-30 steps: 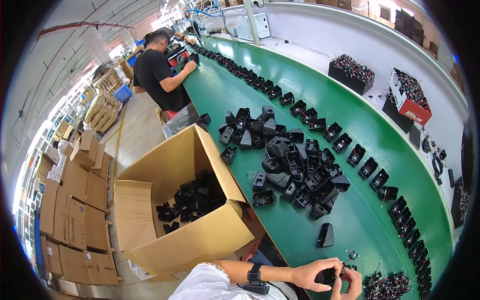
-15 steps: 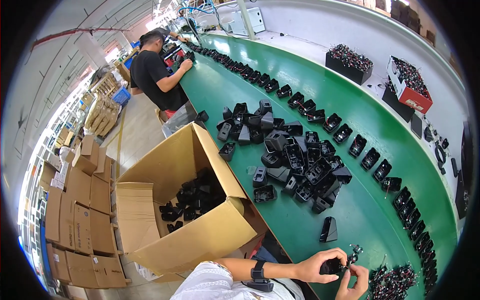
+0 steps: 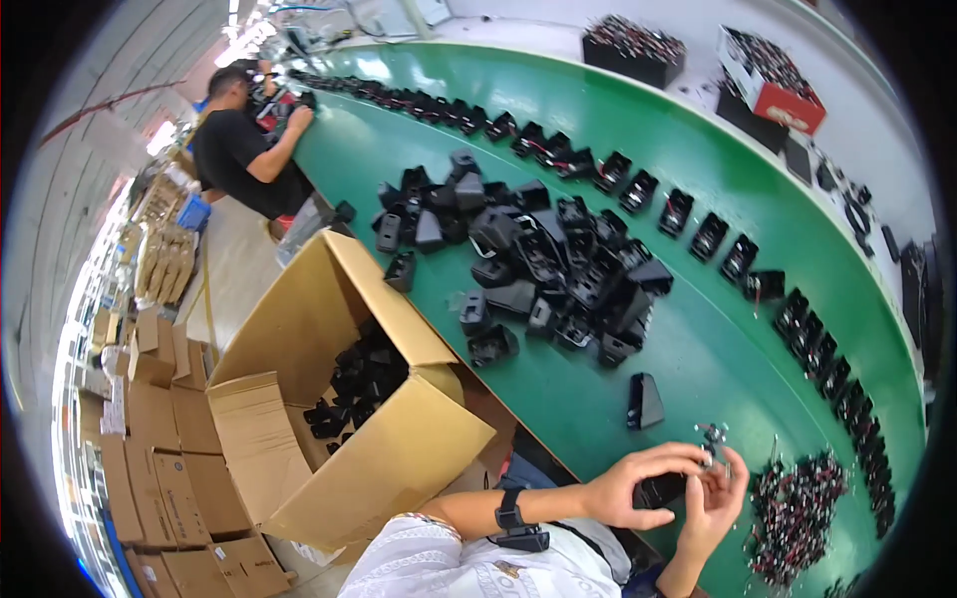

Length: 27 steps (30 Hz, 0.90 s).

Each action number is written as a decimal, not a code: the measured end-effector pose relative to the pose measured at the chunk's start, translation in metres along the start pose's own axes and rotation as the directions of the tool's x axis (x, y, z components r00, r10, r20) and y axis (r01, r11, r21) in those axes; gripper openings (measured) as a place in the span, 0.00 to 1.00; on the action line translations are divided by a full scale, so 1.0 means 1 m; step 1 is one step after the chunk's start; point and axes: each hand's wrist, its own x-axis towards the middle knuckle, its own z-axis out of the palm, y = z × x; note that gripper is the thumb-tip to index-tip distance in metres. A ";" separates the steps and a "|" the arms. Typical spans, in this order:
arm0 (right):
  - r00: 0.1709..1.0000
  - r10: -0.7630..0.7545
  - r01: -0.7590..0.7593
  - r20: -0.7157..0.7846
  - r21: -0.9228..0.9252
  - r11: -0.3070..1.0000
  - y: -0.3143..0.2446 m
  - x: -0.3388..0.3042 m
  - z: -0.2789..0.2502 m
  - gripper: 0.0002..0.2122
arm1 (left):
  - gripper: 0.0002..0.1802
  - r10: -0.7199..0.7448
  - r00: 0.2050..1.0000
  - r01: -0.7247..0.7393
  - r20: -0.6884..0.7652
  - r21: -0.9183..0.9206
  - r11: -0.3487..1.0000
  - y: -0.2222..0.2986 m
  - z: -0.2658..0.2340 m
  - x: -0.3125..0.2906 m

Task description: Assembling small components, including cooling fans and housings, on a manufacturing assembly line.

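My left hand [image 3: 623,488] curls around a black plastic housing [image 3: 660,489], most of it hidden by the fingers. Close beside it, my right hand [image 3: 713,498] has its fingertips bent together at the housing's upper edge, around a small wired part [image 3: 712,439] that sticks up above them. To the right of my hands lies a heap of small wired parts [image 3: 797,503] with red and black leads. One loose black housing [image 3: 644,401] rests on the green table just beyond my hands.
A big pile of black housings [image 3: 538,254] covers the table's middle. A curved row of housings [image 3: 708,237] runs along the far side. An open cardboard box [image 3: 389,463] with black pieces stands at the left. A co-worker [image 3: 244,149] works at the table's far left.
My view has shifted, so the scene sits further left and higher. My right hand has turned and closed in nearer the left; the left hand still grips the housing.
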 end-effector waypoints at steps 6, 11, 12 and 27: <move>0.993 -0.104 0.085 -0.059 -0.258 0.962 0.012 -0.005 -0.018 0.13 | 0.39 -0.074 0.997 0.075 0.023 -0.029 0.997 0.000 0.012 -0.002; 0.965 -0.205 0.257 0.166 -0.416 0.872 -0.004 -0.001 -0.013 0.12 | 0.37 -0.108 0.994 0.108 0.007 -0.025 0.994 -0.001 0.013 -0.006; 0.963 -0.208 0.262 0.171 -0.413 0.872 -0.004 -0.001 -0.012 0.12 | 0.37 -0.104 0.995 0.104 0.003 -0.021 0.994 -0.001 0.013 -0.006; 0.821 -0.258 0.548 0.509 -0.578 0.604 -0.031 0.010 -0.011 0.25 | 0.23 0.050 0.999 -0.051 -0.014 -0.133 0.990 0.003 0.012 -0.002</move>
